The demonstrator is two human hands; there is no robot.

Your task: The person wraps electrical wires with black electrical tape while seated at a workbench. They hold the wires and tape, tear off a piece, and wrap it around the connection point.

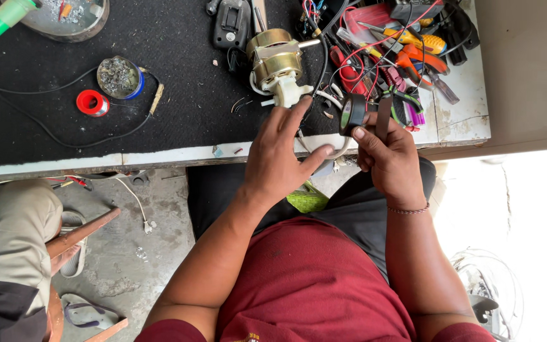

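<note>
At the bench [159, 155] edge, over a black mat, both hands work close together. Right hand [390, 158] pinches a roll of black tape [352, 114] between thumb and fingers, with a strip pulled up from it. Left hand [280, 158] is spread, fingers reaching to the white plastic end of a small brass-coloured motor [276, 63], thumb against a white cable [343, 151] that loops between the hands.

Handling, as judged: tape is light, soft and sticky on one face, so best held by the roll's rim with the strip kept taut. Motor looks heavy and stiff; grip its metal body, not the thin wires.

Packages and labels: red round spool [92, 102] at left on the mat; a blue-rimmed round tin [119, 77] of small bits just beside it; no print legible on either. Red and orange-handled tools [406, 54] are heaped at the right.
</note>
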